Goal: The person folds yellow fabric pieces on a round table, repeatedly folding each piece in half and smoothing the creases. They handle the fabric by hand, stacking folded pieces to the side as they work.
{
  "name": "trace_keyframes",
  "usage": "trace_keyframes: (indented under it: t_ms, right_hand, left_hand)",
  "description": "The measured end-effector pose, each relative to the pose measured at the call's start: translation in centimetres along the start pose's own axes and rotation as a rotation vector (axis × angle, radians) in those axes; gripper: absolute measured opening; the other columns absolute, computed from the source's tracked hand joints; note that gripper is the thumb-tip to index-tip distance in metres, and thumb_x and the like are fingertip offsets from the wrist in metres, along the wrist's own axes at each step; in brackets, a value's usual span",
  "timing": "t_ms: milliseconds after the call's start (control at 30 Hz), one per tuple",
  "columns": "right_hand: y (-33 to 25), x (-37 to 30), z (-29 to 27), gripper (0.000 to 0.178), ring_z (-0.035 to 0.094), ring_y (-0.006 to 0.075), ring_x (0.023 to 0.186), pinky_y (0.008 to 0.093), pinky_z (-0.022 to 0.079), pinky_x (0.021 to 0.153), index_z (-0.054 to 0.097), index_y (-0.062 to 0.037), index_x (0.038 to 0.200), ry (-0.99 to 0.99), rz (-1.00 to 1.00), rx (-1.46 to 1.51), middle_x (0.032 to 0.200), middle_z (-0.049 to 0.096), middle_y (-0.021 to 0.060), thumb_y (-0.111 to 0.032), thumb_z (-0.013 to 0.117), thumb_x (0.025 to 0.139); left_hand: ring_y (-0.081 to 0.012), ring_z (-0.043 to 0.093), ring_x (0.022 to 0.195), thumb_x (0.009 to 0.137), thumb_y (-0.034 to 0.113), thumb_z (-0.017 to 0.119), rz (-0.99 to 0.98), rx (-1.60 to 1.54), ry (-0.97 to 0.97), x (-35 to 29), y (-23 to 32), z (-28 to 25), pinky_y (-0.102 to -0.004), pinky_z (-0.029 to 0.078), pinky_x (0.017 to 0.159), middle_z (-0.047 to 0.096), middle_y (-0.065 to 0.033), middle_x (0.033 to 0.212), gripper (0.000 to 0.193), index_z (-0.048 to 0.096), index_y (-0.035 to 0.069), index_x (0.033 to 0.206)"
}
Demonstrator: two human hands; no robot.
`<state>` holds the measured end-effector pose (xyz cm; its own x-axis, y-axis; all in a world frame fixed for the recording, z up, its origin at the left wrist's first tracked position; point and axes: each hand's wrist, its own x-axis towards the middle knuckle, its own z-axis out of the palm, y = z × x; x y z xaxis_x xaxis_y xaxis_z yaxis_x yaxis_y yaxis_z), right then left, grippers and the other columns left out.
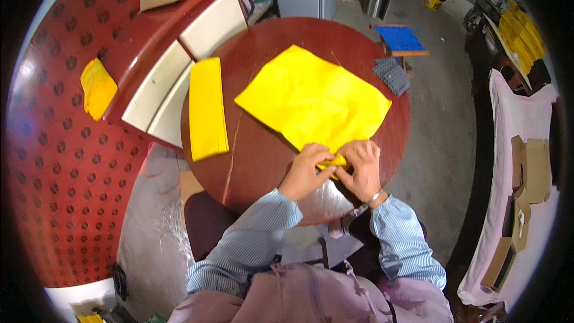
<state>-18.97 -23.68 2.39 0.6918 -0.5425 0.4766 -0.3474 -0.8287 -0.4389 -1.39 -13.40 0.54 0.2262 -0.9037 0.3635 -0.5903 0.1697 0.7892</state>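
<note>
A yellow cloth point(314, 97) lies spread on the round red-brown table point(263, 185), its near corner bunched up between my hands. My left hand point(308, 171) pinches that corner from the left, thumb against fingertips. From the right, my right hand point(360, 169) grips the same folded bit, its fingers curled over it. The thumbs nearly meet at the gathered corner, and part of the fold is hidden under my fingers. Left of the cloth lies a neat stack of folded yellow cloth point(207, 109), apart from both hands.
A grey dotted cloth point(392, 75) rests at the table's right edge, near a blue-topped stool point(402, 39). A curved red and white cabinet point(209, 18) touches the left side. Open cardboard boxes point(531, 170) lie on a pink-covered surface at far right.
</note>
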Motion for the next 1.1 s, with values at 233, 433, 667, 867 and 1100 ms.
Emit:
trace_keyframes:
  t_ms: [233, 433, 667, 867, 1100]
  right_hand:
    - [0.2, 0.4, -0.4, 0.028, 0.061, 0.0307, 0.111, 0.0517, 0.037, 0.111, 0.074, -0.012, 0.102, -0.01, -0.007, 0.047, 0.105, 0.068, 0.0069, -0.021, 0.078, 0.076]
    - [2.2, -0.2, 0.5, 0.023, 0.063, 0.0296, 0.111, 0.0459, 0.038, 0.107, 0.078, -0.0099, 0.106, -0.019, 0.108, 0.15, 0.109, 0.072, 0.0081, -0.018, 0.081, 0.085]
    - [1.6, 0.1, -0.1, 0.025, 0.064, 0.029, 0.104, 0.0429, 0.042, 0.102, 0.078, -0.008, 0.105, 0.052, 0.129, 0.202, 0.101, 0.071, 0.0083, -0.015, 0.086, 0.082]
    - [2.0, -1.3, -3.5, 0.023, 0.064, 0.0288, 0.098, 0.0403, 0.05, 0.091, 0.079, -0.0093, 0.103, -0.078, -0.031, 0.297, 0.097, 0.069, 0.0066, -0.011, 0.086, 0.081]
    - [2.1, -1.4, -1.9, 0.019, 0.066, 0.0292, 0.09, 0.0421, 0.053, 0.085, 0.08, -0.0088, 0.1, -0.095, -0.107, 0.255, 0.092, 0.069, 0.0072, -0.014, 0.086, 0.082]
  left_hand:
    - [-0.0278, 0.073, 0.102, 0.091, 0.009, 0.079, -0.008, 0.06, -0.135, 8.7, 0.1, -8.5, -0.0354, 0.056, 0.091, 0.076, -0.0123, 0.103, 0.014, 0.079, 0.004, 0.104]
    - [-0.0278, 0.071, 0.122, 0.087, 0.002, 0.079, 0.006, -0.052, -0.467, 5.3, 1.2, -5.9, -0.0375, 0.054, 0.106, 0.073, -0.0153, 0.13, 0.071, 0.054, 0.008, 0.153]
    - [-0.0303, 0.074, 0.115, 0.09, 0.004, 0.081, -0.255, -0.137, -0.052, 2.1, 1.0, 0.2, -0.0378, 0.058, 0.1, 0.075, -0.0185, 0.122, 0.056, 0.06, 0.001, 0.142]
    - [-0.031, 0.076, 0.11, 0.096, 0.009, 0.078, -0.307, -0.24, 0.009, 1.3, -0.3, 0.4, -0.0359, 0.059, 0.094, 0.077, -0.0193, 0.119, 0.035, 0.069, -0.002, 0.127]
    - [-0.031, 0.076, 0.108, 0.099, 0.012, 0.075, -0.22, -0.129, 0.012, 0.9, -0.7, 0.0, -0.0362, 0.058, 0.095, 0.076, -0.0186, 0.12, 0.025, 0.074, -0.002, 0.12]
